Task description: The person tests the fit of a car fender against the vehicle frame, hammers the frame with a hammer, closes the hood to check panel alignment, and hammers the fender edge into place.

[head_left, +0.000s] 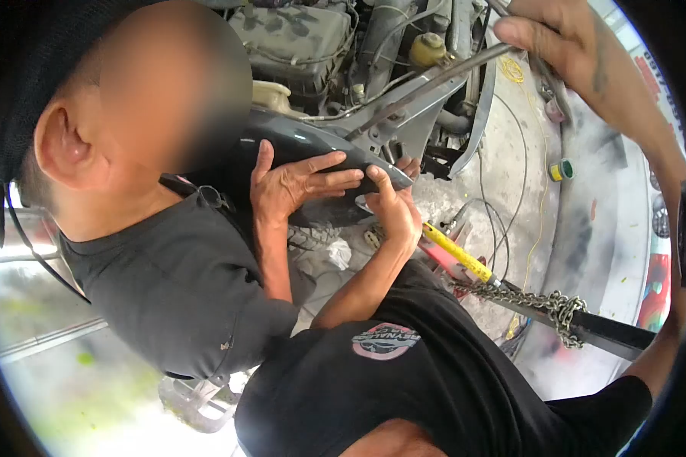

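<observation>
The right hand [556,42] had its grip closed on a slim metal rod [465,71], whose long axis sloped down leftward towards the glossy dark fender [301,137]; whether they touched was unclear. The left hand [395,207], nearer the fender, clasped its tapered tip. Just left, a co-worker's hand [288,186] rested on its smooth curve.

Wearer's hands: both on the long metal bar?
No, only the right hand holds the metal bar; the left hand grips the dark panel.

right hand [558,39] raised, left hand [395,204] seemingly curled
</observation>
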`<action>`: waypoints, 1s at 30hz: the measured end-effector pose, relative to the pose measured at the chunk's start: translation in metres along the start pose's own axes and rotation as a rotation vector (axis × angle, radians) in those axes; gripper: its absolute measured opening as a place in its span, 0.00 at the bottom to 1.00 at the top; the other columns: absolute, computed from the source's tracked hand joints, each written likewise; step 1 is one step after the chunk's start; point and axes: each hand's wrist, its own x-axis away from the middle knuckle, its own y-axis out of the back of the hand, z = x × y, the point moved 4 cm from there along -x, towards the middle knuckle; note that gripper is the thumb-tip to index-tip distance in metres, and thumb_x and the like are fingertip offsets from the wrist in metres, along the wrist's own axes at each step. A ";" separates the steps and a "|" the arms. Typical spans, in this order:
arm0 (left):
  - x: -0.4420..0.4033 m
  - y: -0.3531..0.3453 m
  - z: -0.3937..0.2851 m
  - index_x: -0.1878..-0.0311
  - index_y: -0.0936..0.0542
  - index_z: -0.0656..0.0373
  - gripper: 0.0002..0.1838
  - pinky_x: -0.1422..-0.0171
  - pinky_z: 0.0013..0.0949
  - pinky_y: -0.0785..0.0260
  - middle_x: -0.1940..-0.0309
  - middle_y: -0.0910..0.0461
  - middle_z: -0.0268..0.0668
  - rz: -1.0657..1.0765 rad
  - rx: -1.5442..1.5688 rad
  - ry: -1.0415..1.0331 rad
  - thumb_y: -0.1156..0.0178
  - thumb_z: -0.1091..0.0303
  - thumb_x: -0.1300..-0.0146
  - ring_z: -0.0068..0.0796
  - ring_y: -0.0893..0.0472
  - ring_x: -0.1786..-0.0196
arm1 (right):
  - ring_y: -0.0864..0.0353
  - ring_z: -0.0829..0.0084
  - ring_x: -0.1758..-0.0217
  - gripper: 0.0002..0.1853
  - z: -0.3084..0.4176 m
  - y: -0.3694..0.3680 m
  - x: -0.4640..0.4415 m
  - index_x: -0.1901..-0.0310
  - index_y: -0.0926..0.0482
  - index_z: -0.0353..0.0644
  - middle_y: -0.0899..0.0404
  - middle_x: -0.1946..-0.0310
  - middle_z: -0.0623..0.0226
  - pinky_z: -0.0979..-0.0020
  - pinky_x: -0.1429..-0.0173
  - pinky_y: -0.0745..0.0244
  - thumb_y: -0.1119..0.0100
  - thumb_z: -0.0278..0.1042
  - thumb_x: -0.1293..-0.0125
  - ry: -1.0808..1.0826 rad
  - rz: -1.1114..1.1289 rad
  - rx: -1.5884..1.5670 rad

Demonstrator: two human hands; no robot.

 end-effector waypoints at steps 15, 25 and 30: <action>0.001 -0.007 -0.005 0.33 0.39 0.72 0.45 0.32 0.50 0.24 0.48 0.19 0.58 0.038 0.016 -0.008 0.37 0.36 0.30 0.48 0.14 0.47 | 0.23 0.66 0.77 0.19 0.003 -0.010 0.020 0.38 0.22 0.38 0.20 0.76 0.65 0.61 0.70 0.26 0.41 0.36 0.27 0.356 -0.088 0.484; 0.001 -0.002 -0.002 0.29 0.39 0.70 0.49 0.32 0.48 0.28 0.41 0.24 0.55 0.019 -0.031 0.050 0.39 0.33 0.31 0.46 0.18 0.43 | 0.20 0.59 0.73 0.14 -0.008 -0.012 -0.002 0.46 0.19 0.39 0.19 0.73 0.64 0.62 0.65 0.25 0.40 0.38 0.26 -0.643 0.105 -0.225; 0.000 -0.004 -0.003 0.29 0.39 0.70 0.48 0.33 0.48 0.25 0.42 0.24 0.55 0.042 -0.007 0.067 0.38 0.35 0.31 0.47 0.18 0.43 | 0.24 0.61 0.80 0.11 0.022 -0.007 -0.007 0.47 0.19 0.39 0.22 0.79 0.63 0.65 0.70 0.27 0.45 0.36 0.20 -0.475 -0.125 -0.251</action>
